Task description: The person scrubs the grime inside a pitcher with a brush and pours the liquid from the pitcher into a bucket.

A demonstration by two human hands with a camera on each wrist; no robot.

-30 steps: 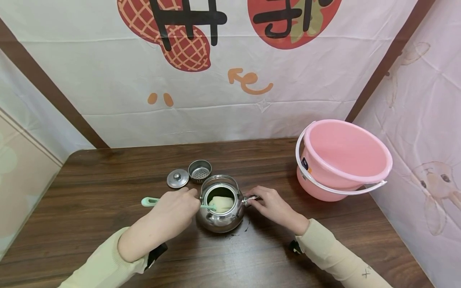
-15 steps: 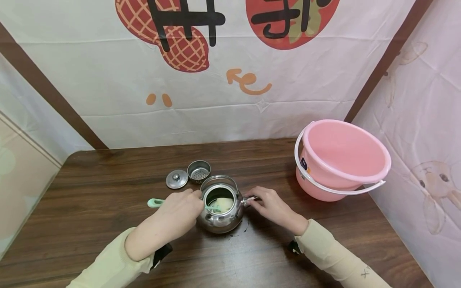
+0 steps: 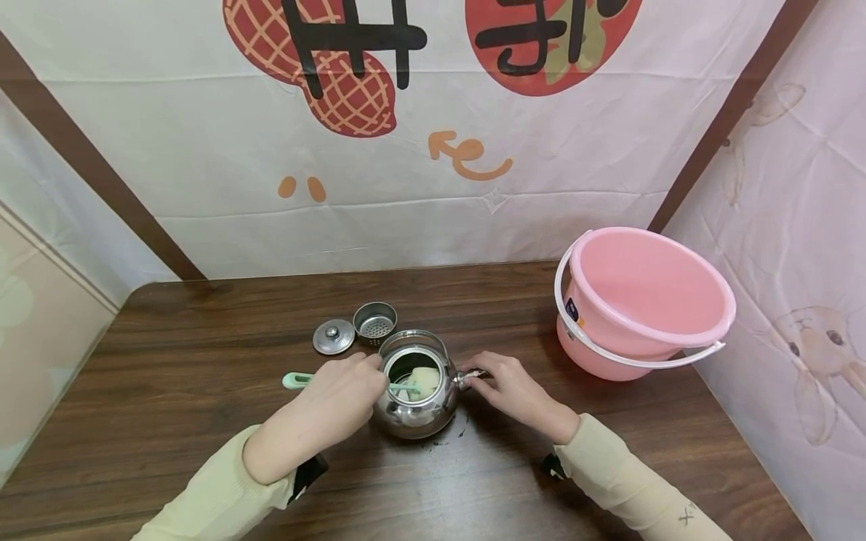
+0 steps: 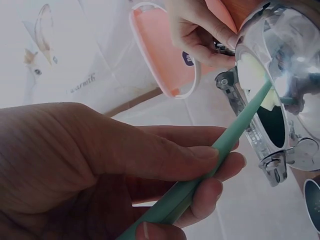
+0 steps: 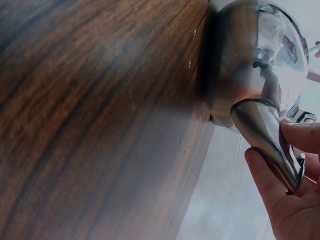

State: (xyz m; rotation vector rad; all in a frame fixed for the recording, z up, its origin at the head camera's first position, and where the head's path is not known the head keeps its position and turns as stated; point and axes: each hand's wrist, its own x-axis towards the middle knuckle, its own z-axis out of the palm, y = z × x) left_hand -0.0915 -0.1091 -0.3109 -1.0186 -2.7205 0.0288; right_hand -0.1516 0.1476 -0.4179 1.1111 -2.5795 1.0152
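Observation:
A shiny steel teapot [image 3: 414, 422] stands on the table with its mouth uncovered and its bail handle upright. My left hand [image 3: 346, 392] holds a sponge brush by its green stick [image 4: 239, 127], thumb on one side and fingers curled on the other. The pale yellow sponge head [image 3: 426, 378] sits inside the teapot's mouth; part of it is hidden by the rim. On the other side, my right hand [image 3: 509, 383] grips the teapot's spout [image 5: 262, 127] between thumb and fingers.
Behind the teapot lie its knobbed lid [image 3: 334, 336] and a perforated steel strainer [image 3: 375, 321]. A pink bucket [image 3: 612, 342] with a white handle stands at the right, beside the cloth side wall. A printed cloth [image 3: 433, 233] hangs behind the table.
My left hand and the brush have shifted a little to the right, and the sponge has turned and moved within the teapot's mouth. The right hand and the teapot have stayed put.

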